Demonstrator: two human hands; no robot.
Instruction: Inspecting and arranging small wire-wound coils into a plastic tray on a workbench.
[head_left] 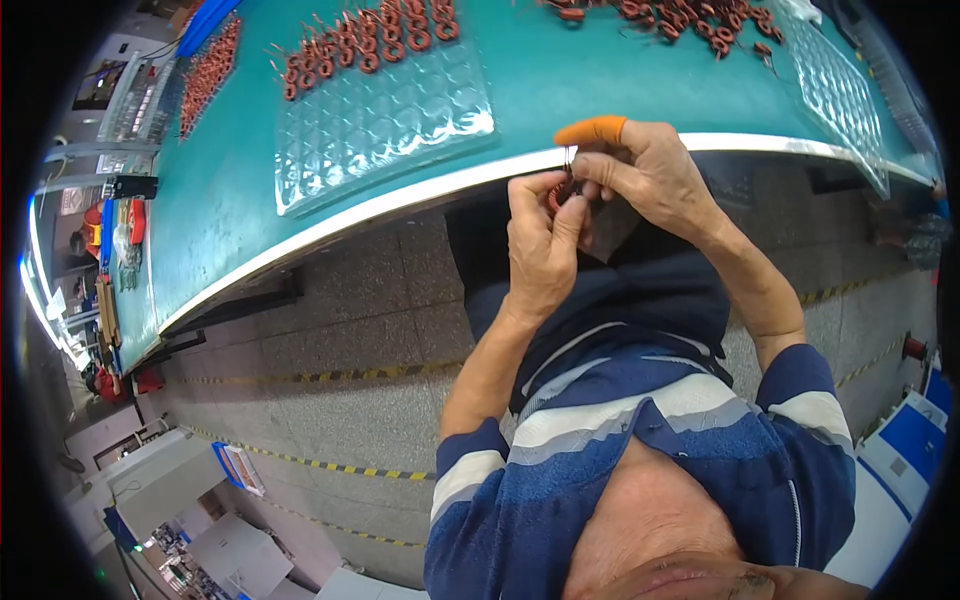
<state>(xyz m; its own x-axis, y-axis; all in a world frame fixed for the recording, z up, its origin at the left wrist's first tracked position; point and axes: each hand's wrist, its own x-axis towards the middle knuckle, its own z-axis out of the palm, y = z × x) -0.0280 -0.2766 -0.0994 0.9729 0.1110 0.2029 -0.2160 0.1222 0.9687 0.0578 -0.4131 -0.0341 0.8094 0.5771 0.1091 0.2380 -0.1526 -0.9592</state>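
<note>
While I work just off the near edge of the green table [230, 200], everything I hold hangs over open floor [350, 330], so anything that slips falls well out of reach. On the table's far side lie two clear blister trays, one at centre [385, 120] and one to the right [840, 95], with loose copper coils [370, 40] heaped beyond them. My right hand [650, 175], its forefinger capped with an orange finger cot [592, 129], is pinched closed on thin wire leads [570, 155] that stand up from the coil. My left hand [540, 250] is closed around the small copper coil [560, 195] itself, thumb and fingers pressed against it; most of the coil is hidden between my hands. In my judgement the chief risk is over-pulling: too much tension from the right could kink or snap the leads, or loosen the winding. A second risk is the smooth cot sliding on wire, letting the coil twist free and drop.
</note>
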